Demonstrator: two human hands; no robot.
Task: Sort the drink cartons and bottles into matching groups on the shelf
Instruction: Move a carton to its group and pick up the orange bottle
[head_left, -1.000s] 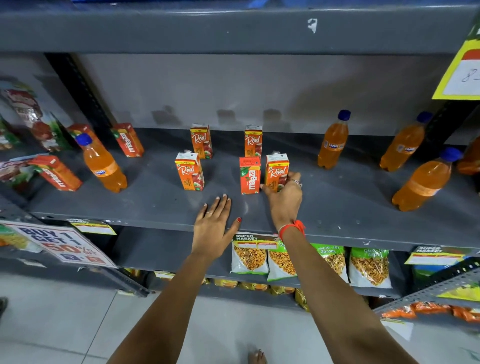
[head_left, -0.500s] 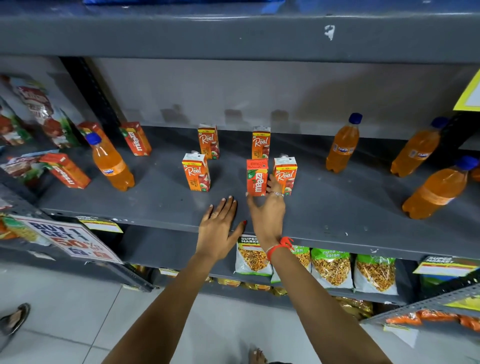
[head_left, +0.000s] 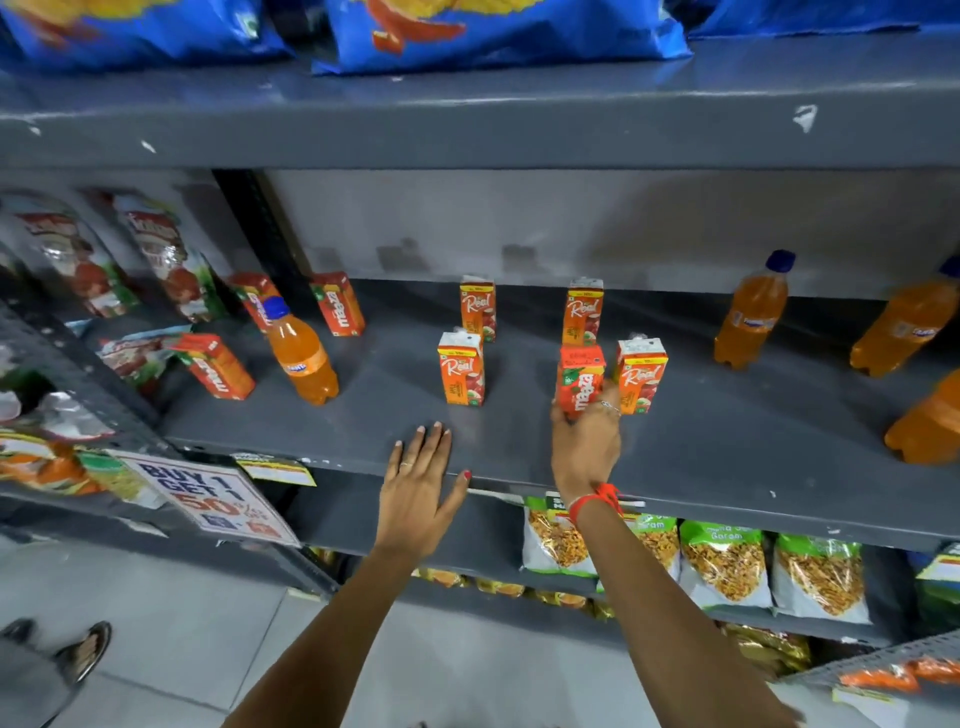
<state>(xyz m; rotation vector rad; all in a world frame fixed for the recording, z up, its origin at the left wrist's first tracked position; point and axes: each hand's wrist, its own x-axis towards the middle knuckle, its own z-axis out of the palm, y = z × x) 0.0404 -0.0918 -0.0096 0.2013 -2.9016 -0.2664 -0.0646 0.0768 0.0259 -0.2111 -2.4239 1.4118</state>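
My right hand (head_left: 586, 441) grips the lower part of a red Maaza carton (head_left: 581, 378) at the middle of the grey shelf (head_left: 727, 441). Right beside it stands an orange Real carton (head_left: 640, 382). Three more Real cartons (head_left: 461, 375) (head_left: 478, 307) (head_left: 584, 310) stand nearby. At the left are three Maaza cartons (head_left: 337, 303) (head_left: 217, 365) (head_left: 256, 299) and one orange bottle (head_left: 302, 352). More orange bottles (head_left: 750, 314) (head_left: 904, 325) (head_left: 927, 426) stand at the right. My left hand (head_left: 418, 488) lies flat and open on the shelf's front edge.
Blue snack bags (head_left: 498, 26) lie on the shelf above. Snack packets (head_left: 722, 566) fill the shelf below. Red pouches (head_left: 161, 249) hang at the left, past a black upright (head_left: 260, 228). A "Buy 1 Get 1" sign (head_left: 208, 499) sticks out at lower left. Someone's sandalled foot (head_left: 83, 649) stands on the floor.
My right hand left the front right Real carton, moved left and closed on the Maaza carton. The camera tilted up, showing the top shelf. My left hand stayed put.
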